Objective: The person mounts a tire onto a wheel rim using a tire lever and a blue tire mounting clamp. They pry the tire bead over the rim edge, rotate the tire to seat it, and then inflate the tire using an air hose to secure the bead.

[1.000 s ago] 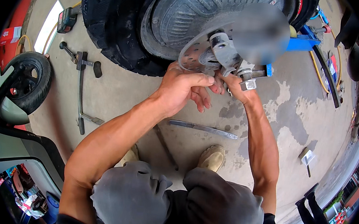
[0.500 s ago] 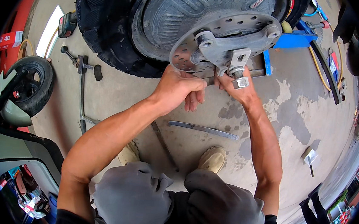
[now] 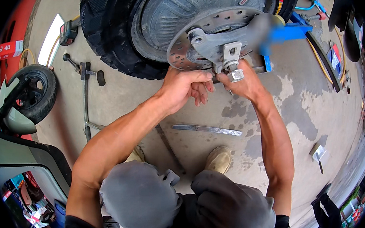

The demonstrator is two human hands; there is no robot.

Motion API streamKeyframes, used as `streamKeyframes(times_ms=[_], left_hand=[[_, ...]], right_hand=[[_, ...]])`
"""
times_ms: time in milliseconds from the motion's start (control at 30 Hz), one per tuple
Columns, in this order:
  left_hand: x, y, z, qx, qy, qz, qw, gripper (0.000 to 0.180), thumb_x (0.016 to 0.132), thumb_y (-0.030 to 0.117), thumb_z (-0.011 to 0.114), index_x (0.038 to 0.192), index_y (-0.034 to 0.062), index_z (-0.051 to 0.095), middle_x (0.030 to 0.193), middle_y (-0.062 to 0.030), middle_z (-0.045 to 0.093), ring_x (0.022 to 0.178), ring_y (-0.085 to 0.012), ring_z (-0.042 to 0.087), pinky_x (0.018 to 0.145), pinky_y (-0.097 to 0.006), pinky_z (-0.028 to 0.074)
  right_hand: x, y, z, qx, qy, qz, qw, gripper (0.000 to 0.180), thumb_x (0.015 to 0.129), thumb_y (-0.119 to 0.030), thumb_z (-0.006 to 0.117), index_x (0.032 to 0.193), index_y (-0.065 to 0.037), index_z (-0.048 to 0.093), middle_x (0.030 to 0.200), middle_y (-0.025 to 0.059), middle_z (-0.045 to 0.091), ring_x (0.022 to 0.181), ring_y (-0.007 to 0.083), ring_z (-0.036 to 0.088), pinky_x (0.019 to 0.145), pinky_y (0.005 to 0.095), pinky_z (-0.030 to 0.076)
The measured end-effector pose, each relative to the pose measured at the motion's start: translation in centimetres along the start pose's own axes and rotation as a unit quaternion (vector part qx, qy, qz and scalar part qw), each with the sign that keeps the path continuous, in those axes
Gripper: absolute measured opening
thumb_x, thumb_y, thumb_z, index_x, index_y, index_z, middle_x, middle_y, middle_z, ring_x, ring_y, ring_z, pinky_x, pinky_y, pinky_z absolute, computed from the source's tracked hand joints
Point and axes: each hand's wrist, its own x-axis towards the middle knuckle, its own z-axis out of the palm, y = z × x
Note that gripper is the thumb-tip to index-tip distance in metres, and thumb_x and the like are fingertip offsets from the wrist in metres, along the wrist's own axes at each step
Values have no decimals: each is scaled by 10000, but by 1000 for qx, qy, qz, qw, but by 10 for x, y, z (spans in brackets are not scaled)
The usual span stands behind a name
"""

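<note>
A large wheel with a black tyre and a grey hub stands in front of me. Its drilled brake disc carries a metal bracket, and a bolt-like axle end with a nut sticks out toward me. Just below the disc's lower edge is my left hand, closed, with thumb and forefinger together and the other fingers curled. My right hand is closed under the bracket, beside the nut. The two hands nearly meet; what they grip is mostly hidden by the fingers and the bracket.
A blue metal stand is right of the wheel. On the floor lie a flat metal bar, a darker bar and a long-handled tool. A small wheel stands at left. Someone's dark-clad legs show at lower right.
The view has shifted slightly, so the wheel and bracket appear a little further left. Both hands stay below the disc, the right hand slightly turned beside the nut.
</note>
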Motion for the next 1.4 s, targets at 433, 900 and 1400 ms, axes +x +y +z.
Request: streamKeyframes(times_ms=[433, 900, 1400], left_hand=[[1, -8, -8, 69, -28, 15, 997, 324, 946, 214, 700, 1084, -79, 696, 1022, -164, 763, 587, -228, 674, 487, -341, 509], [-35, -25, -45, 494, 84, 283, 818, 464, 924, 30, 667, 1378, -1, 574, 867, -118, 771, 611, -221, 678, 619, -346, 542], [-119, 21, -142, 266, 132, 313, 902, 297, 990, 90, 627, 1272, 31, 698, 928, -60, 754, 742, -67, 600, 703, -246, 517]], right_hand=[[-8, -25, 6, 243, -54, 85, 965, 70, 976, -72, 647, 986, -9, 676, 732, 43, 671, 567, 111, 588, 499, 280, 461], [-133, 44, 51, 145, 51, 141, 978, 213, 971, -49, 721, 1184, -40, 718, 802, 21, 697, 672, 123, 629, 608, 279, 507], [-177, 89, 119, -324, -108, 68, 937, 337, 776, -27, 739, 1081, -57, 598, 1034, 158, 675, 977, 398, 651, 868, 508, 528]])
